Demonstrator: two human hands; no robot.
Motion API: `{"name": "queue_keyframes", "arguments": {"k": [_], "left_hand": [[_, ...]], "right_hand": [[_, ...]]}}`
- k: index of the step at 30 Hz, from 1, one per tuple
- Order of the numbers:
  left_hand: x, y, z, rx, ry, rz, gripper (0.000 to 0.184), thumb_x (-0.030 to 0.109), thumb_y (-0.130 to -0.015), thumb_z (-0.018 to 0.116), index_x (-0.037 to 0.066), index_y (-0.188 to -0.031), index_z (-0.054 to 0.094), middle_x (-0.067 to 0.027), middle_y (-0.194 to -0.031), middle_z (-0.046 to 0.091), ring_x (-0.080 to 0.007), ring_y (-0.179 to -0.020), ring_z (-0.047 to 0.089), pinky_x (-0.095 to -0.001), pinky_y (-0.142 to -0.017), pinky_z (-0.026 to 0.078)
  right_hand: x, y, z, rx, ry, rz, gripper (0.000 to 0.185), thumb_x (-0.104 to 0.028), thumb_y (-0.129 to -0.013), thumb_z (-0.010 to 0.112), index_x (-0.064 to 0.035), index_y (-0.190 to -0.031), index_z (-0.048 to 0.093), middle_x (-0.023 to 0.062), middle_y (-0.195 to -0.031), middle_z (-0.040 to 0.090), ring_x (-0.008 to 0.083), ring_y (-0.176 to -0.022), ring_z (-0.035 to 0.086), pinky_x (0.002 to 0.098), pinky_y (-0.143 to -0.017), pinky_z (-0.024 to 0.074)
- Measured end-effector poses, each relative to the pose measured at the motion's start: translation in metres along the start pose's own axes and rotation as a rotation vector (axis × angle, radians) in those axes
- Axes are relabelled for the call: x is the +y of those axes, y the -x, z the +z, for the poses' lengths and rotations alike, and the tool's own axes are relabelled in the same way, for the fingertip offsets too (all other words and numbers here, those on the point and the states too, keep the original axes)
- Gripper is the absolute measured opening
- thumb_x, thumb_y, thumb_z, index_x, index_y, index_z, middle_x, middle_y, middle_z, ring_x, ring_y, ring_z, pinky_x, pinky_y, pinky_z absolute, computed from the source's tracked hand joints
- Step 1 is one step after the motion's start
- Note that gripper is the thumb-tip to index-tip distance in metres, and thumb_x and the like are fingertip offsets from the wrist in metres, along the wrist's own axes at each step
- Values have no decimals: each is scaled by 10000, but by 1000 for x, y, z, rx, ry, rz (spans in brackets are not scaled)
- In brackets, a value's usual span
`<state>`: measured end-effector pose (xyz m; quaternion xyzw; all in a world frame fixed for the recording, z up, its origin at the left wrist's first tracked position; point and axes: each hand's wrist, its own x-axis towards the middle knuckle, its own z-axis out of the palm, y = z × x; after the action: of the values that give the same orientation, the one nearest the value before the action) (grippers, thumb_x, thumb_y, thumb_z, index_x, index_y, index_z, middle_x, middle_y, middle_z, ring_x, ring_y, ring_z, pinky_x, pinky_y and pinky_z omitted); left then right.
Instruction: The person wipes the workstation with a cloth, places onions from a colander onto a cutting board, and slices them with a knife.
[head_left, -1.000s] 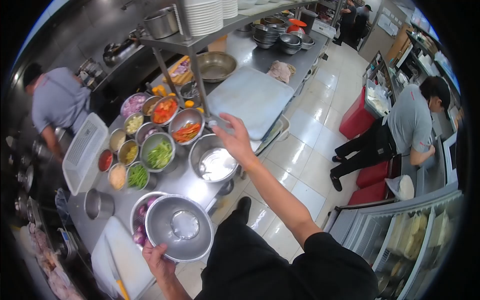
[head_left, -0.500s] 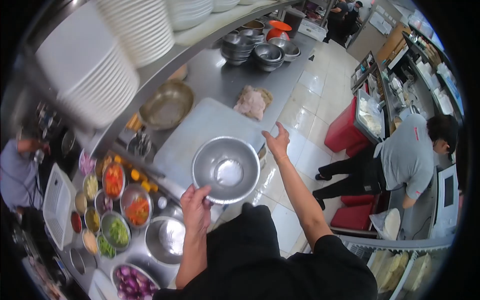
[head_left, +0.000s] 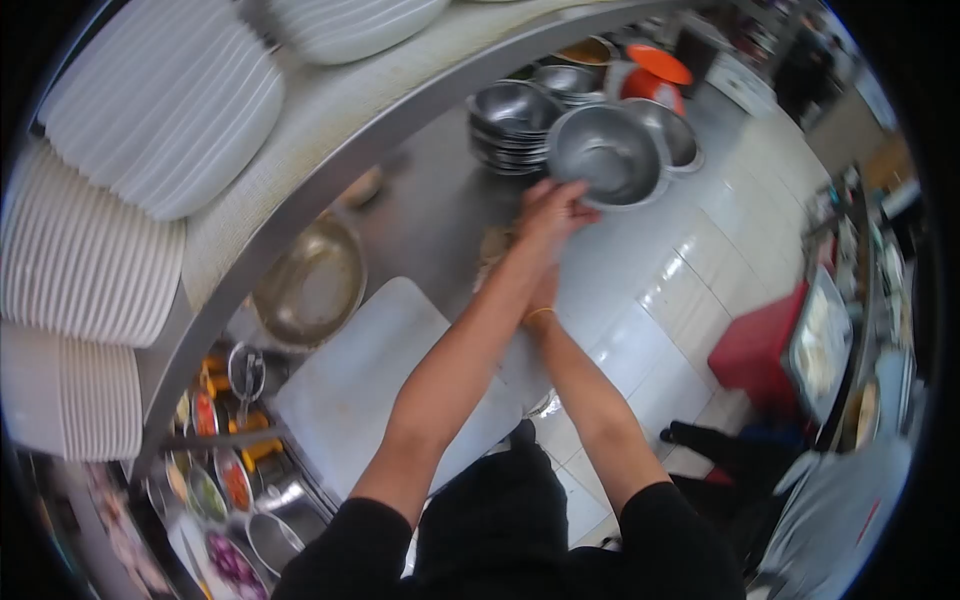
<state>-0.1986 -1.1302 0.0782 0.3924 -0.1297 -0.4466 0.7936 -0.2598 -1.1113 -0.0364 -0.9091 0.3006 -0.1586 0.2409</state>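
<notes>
My left hand (head_left: 553,212) reaches far forward, fingers closed on the near rim of a steel mixing bowl (head_left: 608,150), which looks empty. The bowl is among the other metal bowls at the counter's far end; whether it rests on one of them cannot be made out. Beneath my left forearm is my right hand (head_left: 543,288), its fingers hidden. Close to it lies a pale piece of raw meat (head_left: 493,246), mostly covered by my arm. A white cutting board (head_left: 365,375) lies on the counter nearer me.
Stacked steel bowls (head_left: 512,130) and an orange container (head_left: 655,75) stand at the far end. A large worn pan (head_left: 312,285) sits left of the board. White plates (head_left: 85,240) fill the shelf above. Rightward are a red bin (head_left: 755,345) and a person in grey (head_left: 840,510).
My left hand has carried the bowl from above the board forward to the stacked bowls. My right hand has moved in toward the meat, behind my left forearm. The view has shifted.
</notes>
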Motion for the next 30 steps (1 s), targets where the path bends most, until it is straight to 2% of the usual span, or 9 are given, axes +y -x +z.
{"name": "queue_keyframes", "arguments": {"k": [5,9,10,13,16,17,19,27,30], "left_hand": [[23,32,-36,181,-486,123,286,243,-922,725,45,-1104,628,-103,-993,681,-182,-881,670,-327,-788,546],[63,137,-197,1270,-1256,781,467,186,-770,762,-6,-1145,560,-148,-1104,562,-276,-1026,558,-433,-898,452],[80,172,-249,1579,-1796,722,629,249,-734,778,-30,-1221,494,-170,-1155,519,-343,-1060,526,-491,-927,427],[112,232,-351,2047,-1504,101,514,261,-750,765,-64,-1094,564,-236,-1068,587,-348,-985,614,-539,-843,497],[125,247,-402,1353,-695,69,322,259,-778,742,-33,-683,645,-180,-616,660,-284,-452,625,-416,-487,528],[109,244,-464,1050,-1631,-108,294,245,-812,676,-24,-696,659,-169,-607,664,-253,-490,651,-388,-483,536],[103,229,-396,1068,-648,457,310,229,-843,612,-30,-687,675,-188,-624,683,-238,-489,667,-378,-501,551],[134,426,-177,975,-385,347,120,57,-795,609,-57,-796,645,-143,-633,638,-186,-494,625,-359,-461,504],[110,591,-180,1007,-381,608,198,0,-808,591,-35,-973,693,-97,-850,711,-132,-722,675,-306,-682,556]], "right_hand": [[42,-26,29,268,81,-296,736,-492,-811,639,-71,-1398,496,250,-1439,468,394,-1399,348,522,-1179,222],[37,-20,19,215,-33,-179,748,-399,-704,719,-93,-1357,516,292,-1396,465,462,-1360,357,518,-1169,261],[34,-21,19,221,-39,-162,736,-371,-695,721,-100,-1349,521,292,-1394,465,474,-1355,357,518,-1166,270],[30,-20,21,245,-30,-160,724,-340,-680,731,-109,-1338,538,299,-1365,487,490,-1329,383,531,-1153,296],[41,-23,28,298,8,-256,716,-359,-701,734,-82,-1333,545,286,-1332,529,481,-1305,424,539,-1149,298],[46,-24,29,339,-26,-335,711,-380,-718,731,-69,-1331,548,271,-1336,535,473,-1298,436,536,-1146,304],[50,-30,31,387,-98,-496,695,-421,-769,717,-40,-1328,556,228,-1340,556,444,-1278,473,532,-1128,326],[17,-1,19,352,717,-90,823,-534,-765,776,-52,-1384,527,188,-1392,550,388,-1314,474,478,-1098,366],[-88,92,-20,327,-298,-306,562,-354,-920,685,-6,-1342,557,186,-1327,603,312,-1218,569,396,-1052,429]]}}
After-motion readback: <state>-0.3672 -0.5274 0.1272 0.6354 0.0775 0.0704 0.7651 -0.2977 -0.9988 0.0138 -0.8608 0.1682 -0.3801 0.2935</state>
